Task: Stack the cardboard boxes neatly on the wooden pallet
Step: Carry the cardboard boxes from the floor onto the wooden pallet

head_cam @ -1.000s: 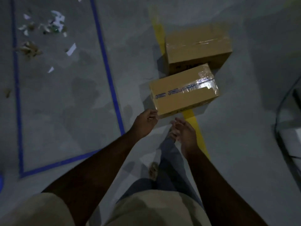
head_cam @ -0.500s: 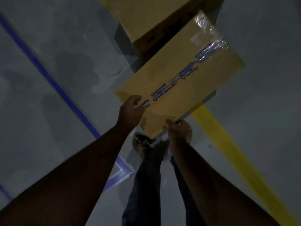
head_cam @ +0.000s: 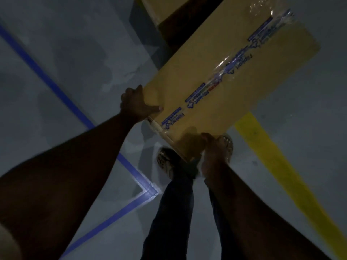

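Both hands grip the taped cardboard box [head_cam: 225,81], left hand [head_cam: 137,105] and right hand [head_cam: 214,147] curled around its near corners; it looks stiff, bulky, tape-slick.

taped box [head_cam: 225,81] – before second box [head_cam: 159,6] | floor stripe [head_cam: 281,166] – seemingly beneath

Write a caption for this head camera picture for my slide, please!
Both hands, left hand and right hand, grip the near end of a taped cardboard box.
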`<state>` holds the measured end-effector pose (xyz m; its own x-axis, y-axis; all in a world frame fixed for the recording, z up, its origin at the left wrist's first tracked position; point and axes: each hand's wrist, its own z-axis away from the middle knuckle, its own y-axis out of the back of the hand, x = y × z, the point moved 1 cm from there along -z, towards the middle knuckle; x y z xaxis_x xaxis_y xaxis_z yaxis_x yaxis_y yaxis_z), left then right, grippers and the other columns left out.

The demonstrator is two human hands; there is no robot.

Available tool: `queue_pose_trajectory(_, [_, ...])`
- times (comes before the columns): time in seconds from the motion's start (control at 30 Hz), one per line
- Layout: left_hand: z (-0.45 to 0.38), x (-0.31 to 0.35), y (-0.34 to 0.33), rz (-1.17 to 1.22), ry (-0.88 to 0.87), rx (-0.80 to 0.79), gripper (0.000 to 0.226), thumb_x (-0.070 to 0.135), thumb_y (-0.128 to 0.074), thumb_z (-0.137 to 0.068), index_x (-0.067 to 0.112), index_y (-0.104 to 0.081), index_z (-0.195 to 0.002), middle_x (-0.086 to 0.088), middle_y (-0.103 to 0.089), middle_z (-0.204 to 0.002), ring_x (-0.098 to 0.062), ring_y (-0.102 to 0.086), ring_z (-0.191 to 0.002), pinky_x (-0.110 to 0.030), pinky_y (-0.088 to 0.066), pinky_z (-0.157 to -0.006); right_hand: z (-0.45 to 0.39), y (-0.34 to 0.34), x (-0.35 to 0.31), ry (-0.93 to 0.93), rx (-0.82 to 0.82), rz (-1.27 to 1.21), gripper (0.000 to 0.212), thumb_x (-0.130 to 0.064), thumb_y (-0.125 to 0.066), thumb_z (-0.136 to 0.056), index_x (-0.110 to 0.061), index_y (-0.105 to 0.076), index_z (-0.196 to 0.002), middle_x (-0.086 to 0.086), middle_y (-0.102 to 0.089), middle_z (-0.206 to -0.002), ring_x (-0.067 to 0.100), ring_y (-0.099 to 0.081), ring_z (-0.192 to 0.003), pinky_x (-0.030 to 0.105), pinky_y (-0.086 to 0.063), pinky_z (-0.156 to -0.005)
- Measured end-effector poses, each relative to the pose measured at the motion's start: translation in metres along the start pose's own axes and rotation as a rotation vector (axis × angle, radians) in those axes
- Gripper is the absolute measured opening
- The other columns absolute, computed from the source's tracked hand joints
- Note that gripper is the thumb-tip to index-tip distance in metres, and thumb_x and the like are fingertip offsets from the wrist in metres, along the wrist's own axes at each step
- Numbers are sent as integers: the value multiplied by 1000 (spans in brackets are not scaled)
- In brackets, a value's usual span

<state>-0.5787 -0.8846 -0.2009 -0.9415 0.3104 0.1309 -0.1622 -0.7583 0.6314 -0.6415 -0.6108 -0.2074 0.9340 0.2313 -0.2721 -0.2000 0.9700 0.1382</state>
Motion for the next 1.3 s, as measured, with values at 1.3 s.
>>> queue_pose_trajectory(1.3, [1000, -63, -228, 2065, 1046, 1518, 35, 22, -74, -89, 19, -69, -124, -3, -76, -103, -27, -75, -91, -45, -63, -77, 607, 234, 185, 355, -1204, 1659, 70, -20, -81, -80, -13, -55, -145, 14, -70, -126, 37, -71, -108, 43, -62, -73])
